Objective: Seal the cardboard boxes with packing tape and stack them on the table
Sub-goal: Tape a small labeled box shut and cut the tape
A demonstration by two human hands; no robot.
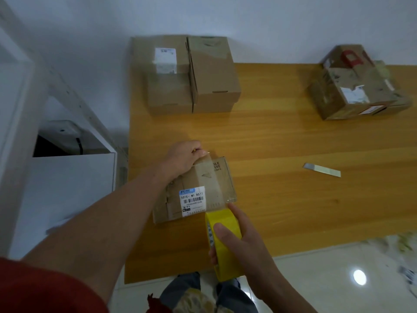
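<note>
Closest to the camera is a red sleeve point(45, 288) at the lower left, and the bare left forearm runs from it out over the table point(282, 143). The right hand point(239, 240) grips a yellow roll of tape point(223, 219) just off the near right corner of the small box point(196, 177), with thumb on top and fingers wrapped beneath. A clear strip of tape point(214, 177) runs from the roll across the box's top to its far edge. The left hand point(182, 159) holds the small box at its far left corner, fingers curled over the edge where the strip's end lies. The box sits near the table's front left, between the two hands.

Farther back, two plain brown boxes stand side by side and touching at the table's far left edge: the left box point(167, 86) has a white label on top, and the right box point(212, 75) has a closed lid. A battered box point(356, 86) with red print, torn labels and old tape sits well apart at the far right. A flat metal blade point(321, 170) lies alone on the wood to the right of the hands. A white cabinet point(67, 188) stands beside the table on the left, and glossy floor tiles point(338, 279) show below its front edge. Nothing lies between the hands and the small box.

The small box is flat, creased and worn. It carries a white barcode label point(192, 201) near its front edge and faint printed lettering at its far end.
</note>
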